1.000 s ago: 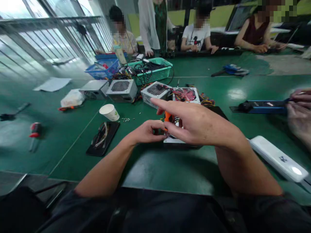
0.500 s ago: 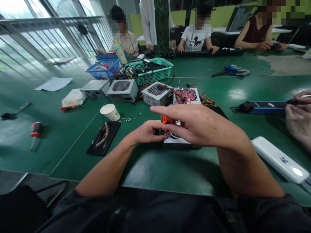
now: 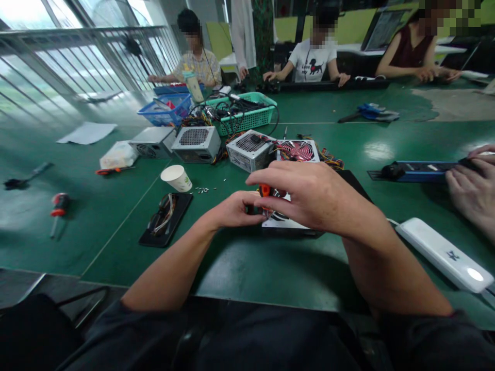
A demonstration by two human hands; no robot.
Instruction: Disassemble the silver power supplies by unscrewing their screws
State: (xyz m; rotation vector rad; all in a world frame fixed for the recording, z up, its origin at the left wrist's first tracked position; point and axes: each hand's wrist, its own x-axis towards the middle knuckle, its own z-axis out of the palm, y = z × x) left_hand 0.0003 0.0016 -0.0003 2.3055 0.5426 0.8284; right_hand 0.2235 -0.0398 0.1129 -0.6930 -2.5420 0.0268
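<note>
My left hand (image 3: 236, 210) is curled in a pinch at the near left corner of a power supply unit (image 3: 297, 152) with a red fan grille that lies on the green table (image 3: 270, 268). My right hand (image 3: 309, 196) arches over the same corner, fingers bent round an orange-handled screwdriver (image 3: 265, 190) that stands between the two hands. What the left fingers pinch is hidden behind them. Both forearms reach out from my lap.
Three more grey power supplies (image 3: 195, 143) stand behind, with a paper cup (image 3: 177, 178), loose screws, a black tray of wires (image 3: 166, 218) and a red screwdriver (image 3: 58, 206) to the left. Green (image 3: 247, 116) and blue baskets sit farther back. Another person's hands (image 3: 469, 185) hold a blue tool at right; a white power strip (image 3: 444, 253) lies near.
My right index finger, stretched out a second ago, has curled down over the orange handle. The left hand has stayed in place. The other person's hands shifted slightly.
</note>
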